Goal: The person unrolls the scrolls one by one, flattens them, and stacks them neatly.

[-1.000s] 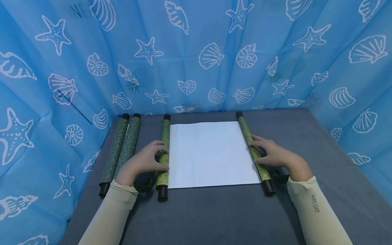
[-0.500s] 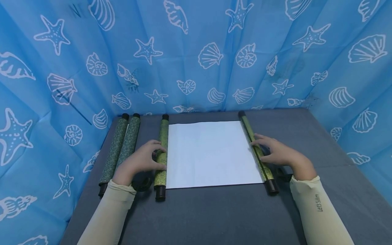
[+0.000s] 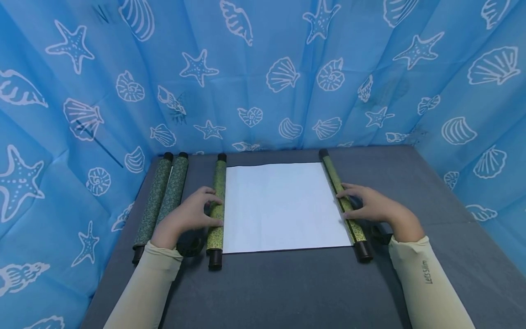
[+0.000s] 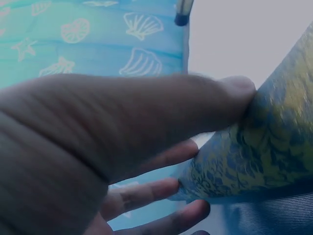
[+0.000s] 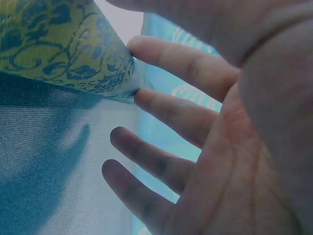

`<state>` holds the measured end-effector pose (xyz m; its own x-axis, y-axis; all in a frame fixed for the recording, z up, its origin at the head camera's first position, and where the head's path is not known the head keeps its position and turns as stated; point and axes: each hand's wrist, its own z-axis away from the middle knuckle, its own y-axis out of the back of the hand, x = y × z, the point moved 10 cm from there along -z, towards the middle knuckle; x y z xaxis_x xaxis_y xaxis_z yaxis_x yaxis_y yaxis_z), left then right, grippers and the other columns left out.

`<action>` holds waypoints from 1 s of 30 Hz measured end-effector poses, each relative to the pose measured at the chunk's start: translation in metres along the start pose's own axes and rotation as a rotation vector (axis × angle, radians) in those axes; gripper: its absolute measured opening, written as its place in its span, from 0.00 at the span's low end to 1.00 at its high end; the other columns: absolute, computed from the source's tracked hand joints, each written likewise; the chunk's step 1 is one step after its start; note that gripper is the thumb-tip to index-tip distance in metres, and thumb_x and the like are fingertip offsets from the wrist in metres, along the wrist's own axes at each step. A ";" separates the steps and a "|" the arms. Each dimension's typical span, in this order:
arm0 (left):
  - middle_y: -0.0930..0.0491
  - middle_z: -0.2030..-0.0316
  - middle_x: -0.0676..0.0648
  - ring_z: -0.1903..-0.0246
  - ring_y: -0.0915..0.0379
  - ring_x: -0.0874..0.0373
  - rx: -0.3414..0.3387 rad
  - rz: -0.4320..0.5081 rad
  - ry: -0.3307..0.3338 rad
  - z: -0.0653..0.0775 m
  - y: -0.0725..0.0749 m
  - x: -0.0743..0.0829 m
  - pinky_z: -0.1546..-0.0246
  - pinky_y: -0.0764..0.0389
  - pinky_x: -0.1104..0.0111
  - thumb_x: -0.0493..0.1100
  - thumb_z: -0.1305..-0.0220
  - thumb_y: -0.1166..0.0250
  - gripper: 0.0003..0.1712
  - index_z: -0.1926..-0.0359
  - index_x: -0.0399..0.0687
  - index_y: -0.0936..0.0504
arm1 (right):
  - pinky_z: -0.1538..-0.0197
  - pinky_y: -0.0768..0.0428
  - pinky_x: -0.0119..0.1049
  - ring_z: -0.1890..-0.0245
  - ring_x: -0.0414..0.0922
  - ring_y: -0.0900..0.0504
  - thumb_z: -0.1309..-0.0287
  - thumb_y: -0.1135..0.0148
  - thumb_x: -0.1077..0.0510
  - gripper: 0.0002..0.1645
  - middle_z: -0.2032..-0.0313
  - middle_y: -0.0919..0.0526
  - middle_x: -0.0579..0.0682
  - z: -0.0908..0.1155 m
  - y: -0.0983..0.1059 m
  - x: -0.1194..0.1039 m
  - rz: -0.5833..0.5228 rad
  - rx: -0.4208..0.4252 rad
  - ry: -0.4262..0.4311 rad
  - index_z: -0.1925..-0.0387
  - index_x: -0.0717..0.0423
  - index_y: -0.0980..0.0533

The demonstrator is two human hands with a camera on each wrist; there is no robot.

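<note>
A scroll lies unrolled on the grey table (image 3: 287, 292), with a blank white sheet (image 3: 283, 205) between two green patterned rollers. My left hand (image 3: 205, 211) holds the left roller (image 3: 218, 178), thumb on one side and fingertips on the other, as the left wrist view shows of this hand (image 4: 98, 137) and roller (image 4: 264, 147). My right hand (image 3: 349, 201) rests on the right roller (image 3: 332, 171) with fairly straight fingers. In the right wrist view, the fingertips of that hand (image 5: 220, 147) touch the roller (image 5: 58, 44).
Two more rolled scrolls (image 3: 155, 201) (image 3: 174, 189) lie side by side at the table's left edge. A blue curtain (image 3: 263, 68) printed with shells and starfish walls the table on three sides. Bare grey surface lies in front of the scroll and to its right.
Both rollers have moved a little apart, so slightly more white sheet shows. The hands stayed on their rollers.
</note>
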<state>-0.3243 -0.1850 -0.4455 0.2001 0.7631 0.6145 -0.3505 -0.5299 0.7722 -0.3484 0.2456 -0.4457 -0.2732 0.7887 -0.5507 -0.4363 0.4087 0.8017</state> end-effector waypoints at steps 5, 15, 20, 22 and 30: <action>0.40 0.22 0.31 0.23 0.43 0.28 -0.007 -0.040 -0.027 0.000 0.001 0.005 0.30 0.28 0.37 0.45 0.37 0.21 0.32 0.35 0.39 0.17 | 0.30 0.36 0.77 0.22 0.77 0.47 0.37 0.24 0.53 0.36 0.20 0.46 0.72 0.001 0.001 0.001 0.009 0.004 -0.003 0.31 0.61 0.23; 0.39 0.21 0.33 0.22 0.45 0.29 -0.043 -0.022 -0.032 0.001 -0.001 0.006 0.39 0.21 0.46 0.37 0.36 0.26 0.26 0.38 0.35 0.16 | 0.32 0.30 0.73 0.21 0.76 0.49 0.34 0.30 0.63 0.31 0.18 0.48 0.69 0.004 -0.002 -0.001 -0.006 -0.039 -0.001 0.30 0.59 0.24; 0.40 0.21 0.32 0.22 0.46 0.27 -0.060 -0.010 -0.036 0.001 -0.003 0.005 0.53 0.23 0.54 0.35 0.37 0.28 0.27 0.37 0.33 0.16 | 0.31 0.34 0.76 0.21 0.78 0.53 0.31 0.34 0.63 0.30 0.18 0.52 0.72 0.008 -0.003 -0.003 -0.045 -0.071 0.024 0.30 0.63 0.25; 0.40 0.21 0.32 0.22 0.46 0.27 -0.062 -0.010 -0.035 0.001 -0.003 0.005 0.55 0.24 0.55 0.35 0.37 0.28 0.27 0.37 0.33 0.17 | 0.30 0.36 0.77 0.21 0.78 0.53 0.30 0.33 0.62 0.30 0.18 0.53 0.73 0.008 -0.003 -0.003 -0.051 -0.075 0.033 0.30 0.65 0.25; 0.41 0.21 0.32 0.22 0.45 0.29 -0.050 -0.011 0.008 0.001 -0.003 -0.001 0.31 0.27 0.39 0.43 0.34 0.26 0.30 0.34 0.38 0.19 | 0.30 0.36 0.77 0.21 0.78 0.53 0.32 0.28 0.57 0.33 0.18 0.54 0.72 0.009 -0.001 0.001 -0.042 -0.074 0.003 0.30 0.63 0.26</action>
<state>-0.3222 -0.1843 -0.4479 0.1967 0.7721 0.6043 -0.3935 -0.5023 0.7699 -0.3403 0.2498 -0.4452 -0.2558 0.7701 -0.5845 -0.5098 0.4062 0.7583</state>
